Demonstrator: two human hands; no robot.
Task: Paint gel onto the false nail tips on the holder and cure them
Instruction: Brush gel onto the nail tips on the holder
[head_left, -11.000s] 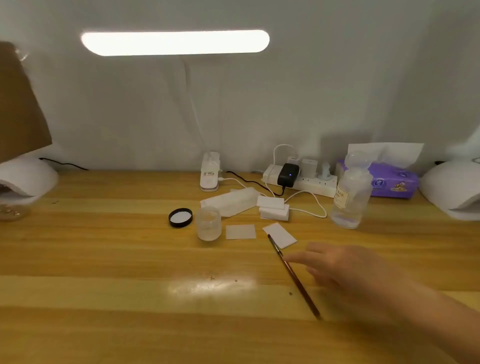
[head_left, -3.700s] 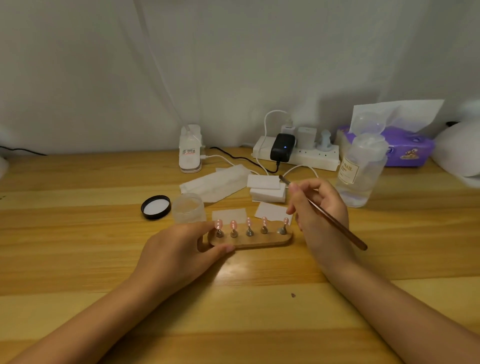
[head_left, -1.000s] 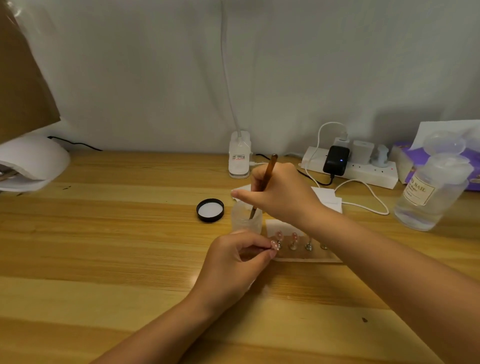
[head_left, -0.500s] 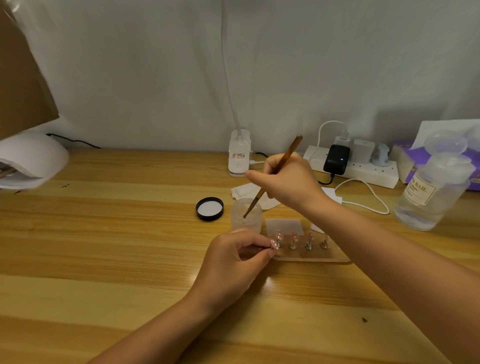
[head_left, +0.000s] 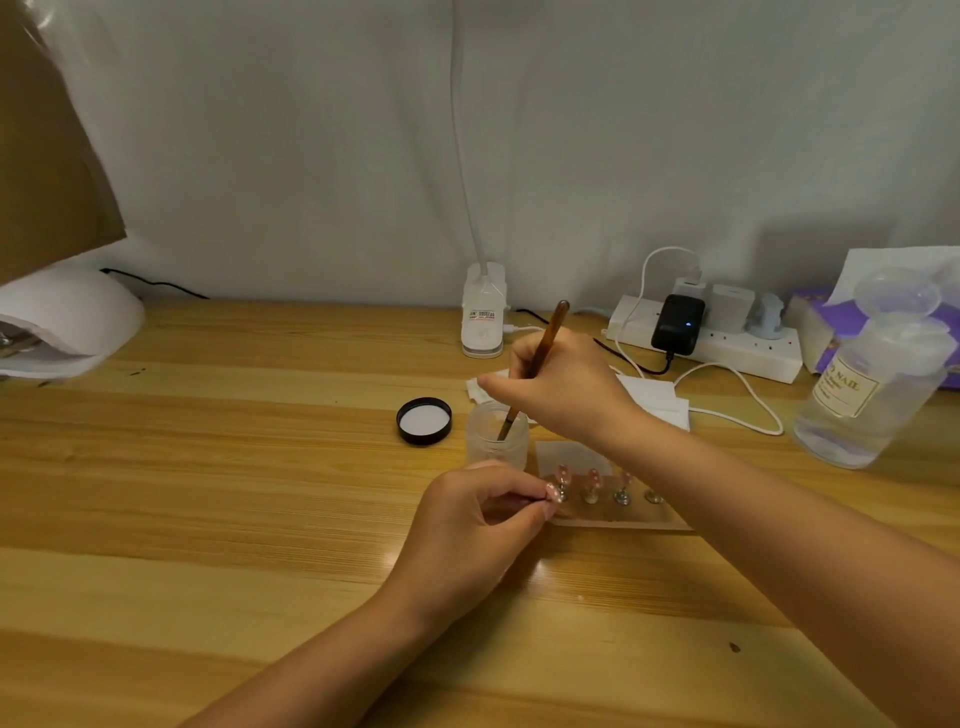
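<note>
- Wood planks in light and darker stripes make up the table (head_left: 218, 499), which is backed by a pale draped cloth (head_left: 311, 156).
- The small frosted jar (head_left: 496, 436) is taken as the landmark; its black lid (head_left: 424, 421) lies upturned just to its left.
- The brush (head_left: 535, 364) is pinched by the right hand (head_left: 561, 389) above the jar, with the tip dipped inside the jar.
- The wooden holder (head_left: 613, 512) lies just in front and to the right of the jar, with pink nail tips (head_left: 592, 477) standing on it in a row on metal pegs.
- The left end of the holder is pinched between thumb and fingers of the left hand (head_left: 478, 530).
- Behind the jar a white lamp base (head_left: 483, 325) stands against the cloth, and to its right behind, a power strip (head_left: 727, 348) with plugs and cables.
- Far right of the jar a clear bottle (head_left: 872, 395) stands before a purple tissue box (head_left: 815, 332).
- Far left of the jar, at the table's edge, a white curing lamp (head_left: 67, 322) is seen beneath a brown board (head_left: 47, 156).
- Bare wood stretches left of the jar and in front of the holder.
</note>
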